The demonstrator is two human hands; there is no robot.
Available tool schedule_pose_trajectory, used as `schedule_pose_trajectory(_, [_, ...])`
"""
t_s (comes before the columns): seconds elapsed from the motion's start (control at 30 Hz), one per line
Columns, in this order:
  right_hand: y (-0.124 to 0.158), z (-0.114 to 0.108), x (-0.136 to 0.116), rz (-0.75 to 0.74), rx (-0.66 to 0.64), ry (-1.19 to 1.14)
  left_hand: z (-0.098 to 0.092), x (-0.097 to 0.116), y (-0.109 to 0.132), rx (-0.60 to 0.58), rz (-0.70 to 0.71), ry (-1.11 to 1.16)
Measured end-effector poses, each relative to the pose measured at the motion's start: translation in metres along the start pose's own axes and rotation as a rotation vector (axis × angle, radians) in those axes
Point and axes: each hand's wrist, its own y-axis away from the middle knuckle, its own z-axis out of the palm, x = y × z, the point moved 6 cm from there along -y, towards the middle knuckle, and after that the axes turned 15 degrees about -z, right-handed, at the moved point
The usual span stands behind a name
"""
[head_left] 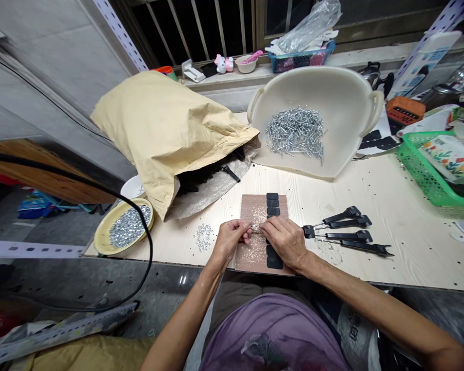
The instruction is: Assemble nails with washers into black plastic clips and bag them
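Above a brown board (251,252) my two hands meet, fingertips almost touching. My left hand (230,238) is closed in a pinch at one end of a thin silvery metal pin (255,226). Fingers curled, my right hand (285,239) pinches the other end; what else lies under its palm is hidden. A column of black pads (272,203) runs down the board, partly covered by that hand. Several black plastic pieces with metal rods (355,236) lie to the right. Small clear or silvery bits (203,237) are scattered left of the board.
A yellow bowl (100,242) of small metal pieces stands at the left edge. Behind it, a large tan sack (170,121) spills black parts. A white scoop-shaped basin (344,149) holds many metal pins (296,131). A green basket (419,165) sits right; a black cable (152,252) hangs left.
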Motion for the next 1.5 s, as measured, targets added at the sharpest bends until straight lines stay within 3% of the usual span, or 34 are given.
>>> schedule_pose_trajectory(0.1, [-0.001,0.001,0.002,0.023,-0.023,-0.027,0.000,0.003,0.002,0.052,0.029,-0.008])
schedule_pose_trajectory(0.33, [0.001,0.007,0.018,0.238,-0.037,-0.382,0.004,0.012,0.010,0.150,0.151,-0.180])
schedule_pose_trajectory(0.63, [-0.003,-0.007,0.007,0.026,0.060,0.077,0.011,0.003,0.000,0.049,0.021,0.054])
schedule_pose_trajectory(0.77, [-0.002,-0.005,0.005,-0.022,0.017,0.139,0.011,0.003,0.000,0.042,0.023,0.033])
schedule_pose_trajectory(1.1, [-0.002,-0.004,0.011,0.065,-0.048,-0.003,0.011,0.015,0.009,0.212,0.237,-0.311])
schedule_pose_trajectory(1.23, [-0.001,-0.004,0.012,0.056,-0.046,0.010,0.010,0.018,0.013,0.253,0.288,-0.372])
schedule_pose_trajectory(1.5, [0.004,0.002,0.020,0.141,-0.053,-0.198,0.012,0.025,0.016,0.280,0.343,-0.452])
